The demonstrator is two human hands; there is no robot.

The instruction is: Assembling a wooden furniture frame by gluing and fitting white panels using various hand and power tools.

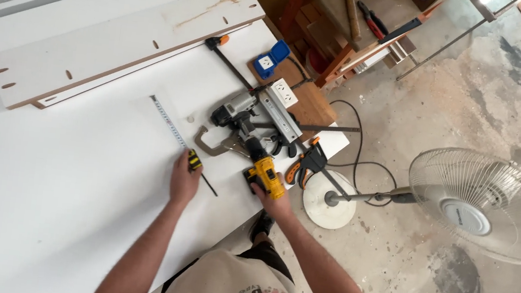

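Drill: yellow, rigid, heavy; gripped at base by right hand, fingers clamped.
Tape measure: light, blade extended; left hand pressed on case, fingers together.
Surface: white, smooth.

A white worktable fills the left of the frame. Stacked white boards lie along its upper edge. Toward the centre lie an extended tape measure, a pencil, a yellow cordless drill, a grey nail gun and orange-handled clamps.
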